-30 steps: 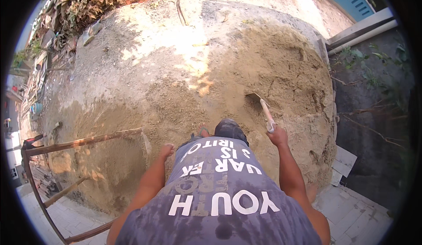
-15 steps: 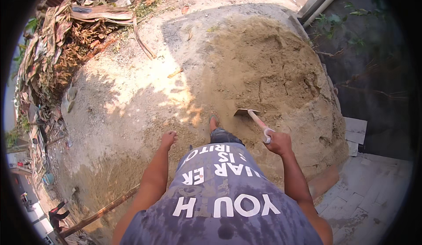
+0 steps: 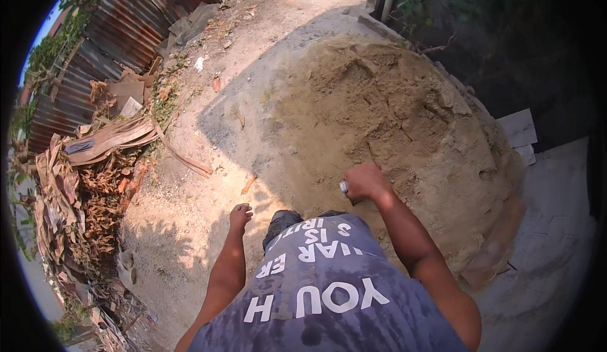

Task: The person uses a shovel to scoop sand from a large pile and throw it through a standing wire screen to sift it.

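Note:
In my right hand (image 3: 368, 182) is the handle of a shovel (image 3: 343, 187); only a pale end of its grip pokes out beside my fist, and the blade is hidden below my hand and arm. This hand is above the near side of a brown sand pile (image 3: 386, 109) with an uneven, dug surface. Off to the left, my left hand (image 3: 240, 217) hangs empty beside my body, its fingers loosely bent and a little apart, touching nothing.
Dry leaves and brown plant scraps (image 3: 101, 188) heap up at the left before a rusty corrugated metal fence (image 3: 120, 33). A dark wall (image 3: 506, 55) stands at the right, with pale tiles (image 3: 521, 131) at its foot. Grey paving (image 3: 550, 225) borders the pile.
My right hand has moved left and slightly up with the shovel, whose blade was visible before. The view has shifted, bringing in more of the metal fence. My left hand stays empty.

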Action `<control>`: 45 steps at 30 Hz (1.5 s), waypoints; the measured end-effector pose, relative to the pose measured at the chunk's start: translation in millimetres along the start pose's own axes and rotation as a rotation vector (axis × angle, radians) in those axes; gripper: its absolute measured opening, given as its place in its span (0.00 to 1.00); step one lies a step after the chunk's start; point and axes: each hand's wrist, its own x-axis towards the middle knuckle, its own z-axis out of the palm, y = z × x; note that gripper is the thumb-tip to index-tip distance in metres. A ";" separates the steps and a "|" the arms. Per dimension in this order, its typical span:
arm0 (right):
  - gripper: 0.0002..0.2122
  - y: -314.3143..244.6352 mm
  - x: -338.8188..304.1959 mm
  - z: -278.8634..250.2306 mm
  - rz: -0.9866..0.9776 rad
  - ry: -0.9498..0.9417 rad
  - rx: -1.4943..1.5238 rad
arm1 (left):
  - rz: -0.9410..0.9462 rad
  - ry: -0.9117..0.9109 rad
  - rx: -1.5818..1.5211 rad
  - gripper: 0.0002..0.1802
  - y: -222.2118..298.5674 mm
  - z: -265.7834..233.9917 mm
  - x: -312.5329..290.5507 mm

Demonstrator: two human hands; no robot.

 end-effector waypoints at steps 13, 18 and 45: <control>0.14 16.8 178.0 -41.0 0.261 -0.088 0.069 | 0.091 -0.485 0.514 0.13 78.7 -23.5 210.1; 0.11 46.0 182.4 -138.4 0.553 0.304 0.241 | -0.037 -0.203 0.192 0.12 92.1 -137.7 291.5; 0.20 198.6 469.9 -103.9 1.241 0.794 0.976 | -0.069 -0.295 0.500 0.14 476.2 50.8 611.4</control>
